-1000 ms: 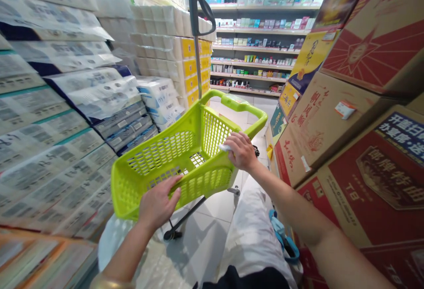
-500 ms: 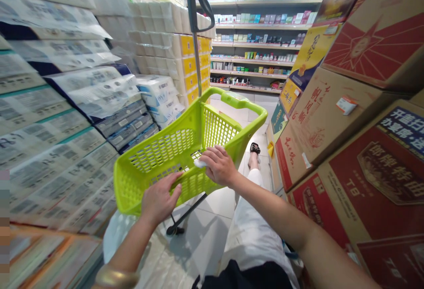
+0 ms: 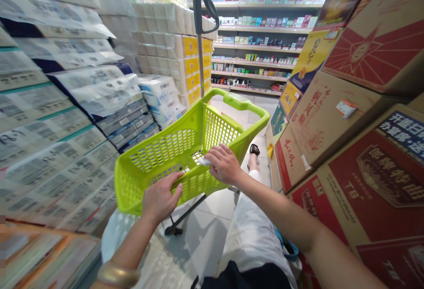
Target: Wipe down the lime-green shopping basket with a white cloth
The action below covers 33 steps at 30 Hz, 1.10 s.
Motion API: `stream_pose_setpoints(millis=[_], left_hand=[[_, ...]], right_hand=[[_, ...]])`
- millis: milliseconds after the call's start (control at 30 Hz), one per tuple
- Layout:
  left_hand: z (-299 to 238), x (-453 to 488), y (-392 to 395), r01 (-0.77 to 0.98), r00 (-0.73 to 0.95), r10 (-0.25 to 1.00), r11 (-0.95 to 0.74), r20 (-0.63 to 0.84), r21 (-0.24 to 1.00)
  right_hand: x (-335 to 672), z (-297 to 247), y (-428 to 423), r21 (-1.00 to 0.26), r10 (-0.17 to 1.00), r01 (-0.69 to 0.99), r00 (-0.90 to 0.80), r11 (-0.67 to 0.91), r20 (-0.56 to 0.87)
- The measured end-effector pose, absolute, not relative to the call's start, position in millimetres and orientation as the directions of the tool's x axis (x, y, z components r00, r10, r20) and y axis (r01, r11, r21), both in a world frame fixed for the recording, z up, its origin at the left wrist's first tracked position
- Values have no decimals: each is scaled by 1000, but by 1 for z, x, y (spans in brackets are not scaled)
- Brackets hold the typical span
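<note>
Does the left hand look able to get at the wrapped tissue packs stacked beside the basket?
Probably yes. The left hand rests on the near rim of the lime-green plastic basket, and the wrapped tissue packs stand just past the basket's end. Only that basket corner lies between them.

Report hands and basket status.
Left hand on rim of lime-green shopping basket. Right hand on rim, white tissue under fingers. Stacked cartons right, toilet-paper packs left.
</note>
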<state>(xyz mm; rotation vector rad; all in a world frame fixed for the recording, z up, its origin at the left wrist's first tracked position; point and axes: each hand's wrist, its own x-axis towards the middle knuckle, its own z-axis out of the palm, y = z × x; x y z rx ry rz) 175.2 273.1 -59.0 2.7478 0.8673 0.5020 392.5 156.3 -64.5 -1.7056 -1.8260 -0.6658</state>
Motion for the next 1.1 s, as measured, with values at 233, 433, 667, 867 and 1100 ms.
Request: stream_pose_setpoints(millis=[233, 433, 667, 867, 1100], left_hand=[[-55, 174, 278, 512, 765, 594, -795, 249, 326], [-52, 178, 290, 509, 777, 591, -793, 218, 334], [-53, 184, 328, 528, 766, 611, -776, 201, 346], [-48, 191, 358, 466, 799, 508, -861, 322, 203], [-25, 219, 285, 223, 731, 435, -880, 526, 418]], right_hand=[[486, -24, 107, 53, 667, 992, 36, -113, 744], [528, -5, 78, -70, 511, 980, 159, -189, 845], [506, -2, 65, -130, 442, 972, 206, -195, 873], [459, -4, 60, -73, 439, 956, 197, -285, 877], [393, 6, 69, -68, 520, 958, 209, -277, 828]])
